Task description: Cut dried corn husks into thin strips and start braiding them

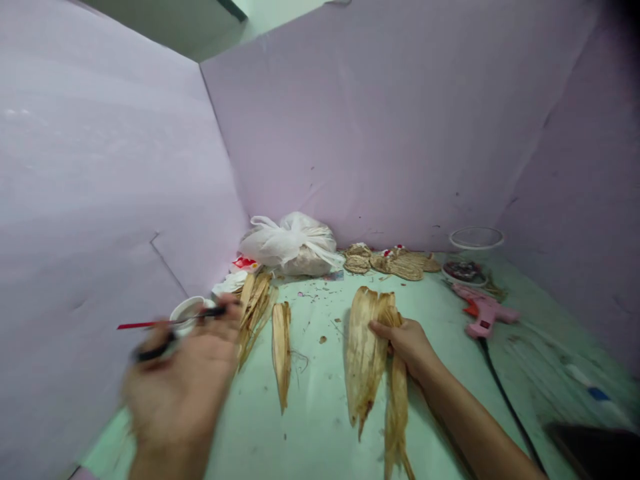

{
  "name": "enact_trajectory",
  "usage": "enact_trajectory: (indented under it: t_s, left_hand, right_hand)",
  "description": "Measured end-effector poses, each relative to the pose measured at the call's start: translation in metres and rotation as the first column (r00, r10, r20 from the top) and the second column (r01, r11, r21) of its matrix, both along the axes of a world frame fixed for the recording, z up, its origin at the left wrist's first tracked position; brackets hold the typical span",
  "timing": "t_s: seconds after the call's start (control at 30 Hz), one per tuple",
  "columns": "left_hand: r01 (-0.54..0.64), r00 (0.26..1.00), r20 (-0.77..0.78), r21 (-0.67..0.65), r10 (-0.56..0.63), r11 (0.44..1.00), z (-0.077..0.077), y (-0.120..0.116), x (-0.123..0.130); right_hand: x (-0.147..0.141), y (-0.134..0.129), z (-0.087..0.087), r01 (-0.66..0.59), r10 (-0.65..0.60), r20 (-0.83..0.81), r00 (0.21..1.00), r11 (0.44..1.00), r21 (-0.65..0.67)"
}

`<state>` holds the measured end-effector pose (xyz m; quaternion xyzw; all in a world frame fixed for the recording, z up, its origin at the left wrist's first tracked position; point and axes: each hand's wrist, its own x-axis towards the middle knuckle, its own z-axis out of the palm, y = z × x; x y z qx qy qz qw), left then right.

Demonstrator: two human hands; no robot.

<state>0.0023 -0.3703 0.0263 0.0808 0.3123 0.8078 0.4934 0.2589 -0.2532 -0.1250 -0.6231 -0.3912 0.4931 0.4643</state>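
My left hand (183, 373), blurred by motion, is raised at the left with its palm up. It holds what looks like scissors (156, 348) with black handles; a thin red length points left from the fingers. Over the table, my right hand (407, 343) pinches several dried corn husks (363, 353) between thumb and fingers, their ragged ends hanging down. Between the hands a single husk (281, 353) lies on the table. Behind my left hand is a pile of husks (255, 307), partly hidden by the fingers.
A tied white plastic bag (295, 243) sits at the back. Braided pieces (405, 263) lie right of it. A pink glue gun (485, 313) with a black cord rests at the right, near a round container (465, 272). A white cup (190, 310) stands left. Lilac panels (375, 133) enclose the green table (320, 387).
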Motion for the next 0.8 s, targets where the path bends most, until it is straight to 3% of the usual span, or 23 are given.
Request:
enact_trajectory:
  t_s: [0.07, 0.13, 0.2, 0.27, 0.37, 0.47, 0.6, 0.7, 0.73, 0.8]
  left_hand:
    - [0.253, 0.967, 0.079, -0.146, -0.244, 0.956, -0.011, 0.016, 0.034]
    - [0.406, 0.91, 0.027, -0.246, -0.413, 0.88, -0.027, 0.025, 0.057]
    - [0.472, 0.834, -0.123, -0.348, -0.538, 0.81, -0.043, 0.031, 0.068]
    - [0.506, 0.703, -0.306, -0.421, -0.643, 0.753, -0.055, 0.041, 0.07]
    - [0.533, 0.446, -0.538, -0.483, -0.716, 0.695, -0.062, 0.065, 0.068]
    - [0.529, 0.224, -0.635, -0.559, -0.74, 0.639, -0.059, 0.089, 0.066]
    - [0.543, 0.023, -0.68, -0.607, -0.733, 0.581, -0.058, 0.108, 0.056]
    - [0.48, -0.008, -0.721, -0.61, -0.693, 0.63, -0.057, 0.112, 0.045]
    - [0.449, 0.027, -0.741, -0.591, -0.671, 0.671, -0.055, 0.111, 0.043]
    - [0.449, 0.166, -0.742, -0.529, -0.649, 0.72, -0.049, 0.107, 0.041]
  right_hand:
    - [0.0, 0.0, 0.0, -0.003, 0.003, -0.008, 1.0, 1.0, -0.005]
    - [-0.001, -0.001, 0.002, -0.013, 0.012, -0.027, 1.0, 1.0, -0.006]
    - [-0.001, -0.002, 0.005, -0.031, 0.03, -0.06, 0.998, 1.0, -0.004]
    - [-0.001, -0.003, 0.011, -0.062, 0.061, -0.1, 0.993, 0.998, -0.005]
    - [0.002, -0.005, 0.022, -0.149, 0.146, -0.177, 0.973, 0.989, -0.007]
    - [0.007, -0.006, 0.034, -0.233, 0.228, -0.229, 0.946, 0.972, 0.004]
    - [0.011, -0.007, 0.042, -0.302, 0.292, -0.245, 0.925, 0.953, -0.007]
    - [0.01, -0.007, 0.041, -0.341, 0.33, -0.201, 0.922, 0.94, -0.017]
    - [0.008, -0.007, 0.039, -0.338, 0.33, -0.175, 0.928, 0.941, -0.018]
    - [0.001, -0.008, 0.037, -0.338, 0.331, -0.144, 0.932, 0.941, -0.022]
